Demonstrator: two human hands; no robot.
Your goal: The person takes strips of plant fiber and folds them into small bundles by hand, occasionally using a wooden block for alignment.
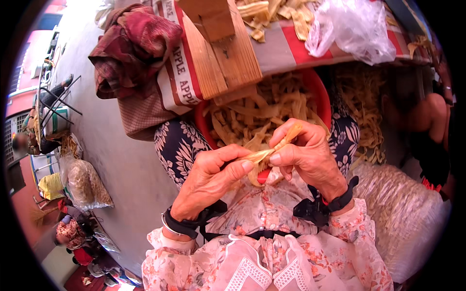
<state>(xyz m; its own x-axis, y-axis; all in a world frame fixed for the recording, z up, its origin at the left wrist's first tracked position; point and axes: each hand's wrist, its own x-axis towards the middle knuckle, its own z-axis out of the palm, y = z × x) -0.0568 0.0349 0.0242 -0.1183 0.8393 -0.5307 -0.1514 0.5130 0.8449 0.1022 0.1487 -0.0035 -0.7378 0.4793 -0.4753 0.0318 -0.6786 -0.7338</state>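
Observation:
A pale yellow, fibrous strip (pixel 261 156) is stretched between my two hands, with a twisted or knotted part near its upper right end. My left hand (pixel 214 172) pinches its lower left part between thumb and index finger. The thumb and fingers of my right hand (pixel 309 154) grip the strip around the twisted part. Below the hands, a red plastic tub (pixel 325 95) sits between my knees. Many similar strips (pixel 251 112) fill the tub, and one hangs down under my hands. What the strip is made of, I cannot tell.
A wooden block (pixel 238 69) overhangs the tub from the cloth-covered table (pixel 278 56). On the table lie a maroon cloth (pixel 140 47), loose strips (pixel 291 12) and a clear plastic bag (pixel 351 31). A large filled plastic bag (pixel 397 214) stands at right. Other people sit nearby.

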